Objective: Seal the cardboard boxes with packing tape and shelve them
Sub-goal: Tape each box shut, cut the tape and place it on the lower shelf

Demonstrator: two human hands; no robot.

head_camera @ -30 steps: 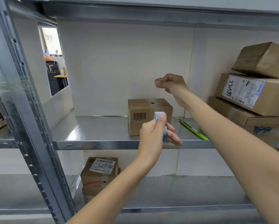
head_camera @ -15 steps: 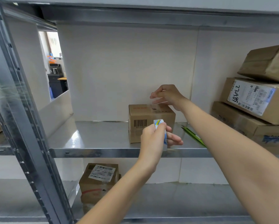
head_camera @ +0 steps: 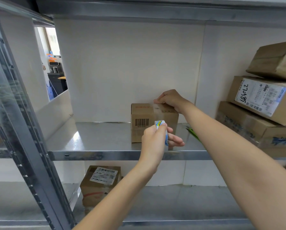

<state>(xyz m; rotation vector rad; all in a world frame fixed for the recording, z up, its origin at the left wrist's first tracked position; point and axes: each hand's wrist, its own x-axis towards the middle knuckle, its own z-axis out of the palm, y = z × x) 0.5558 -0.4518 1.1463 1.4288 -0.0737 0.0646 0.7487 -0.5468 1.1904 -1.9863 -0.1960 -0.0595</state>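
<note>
Where arm [head_camera: 230,138] crosses, green object [head_camera: 192,133] half hidden.

Handwritten black marker digits on the white shipping label [head_camera: 260,97] of the middle box [head_camera: 263,100] in the right-hand stack: seen sideways, they read about "2705085", last digits uncertain. Printed text on that label too small to read.

Small box [head_camera: 153,122] on the shelf [head_camera: 97,140]: barcode on front face, digits below illegible; red print on top, blurred.

Lower-shelf box [head_camera: 100,185]: label shows "14 J06", rest unreadable.

Tape roll [head_camera: 162,130]: blue print, illegible.
</note>
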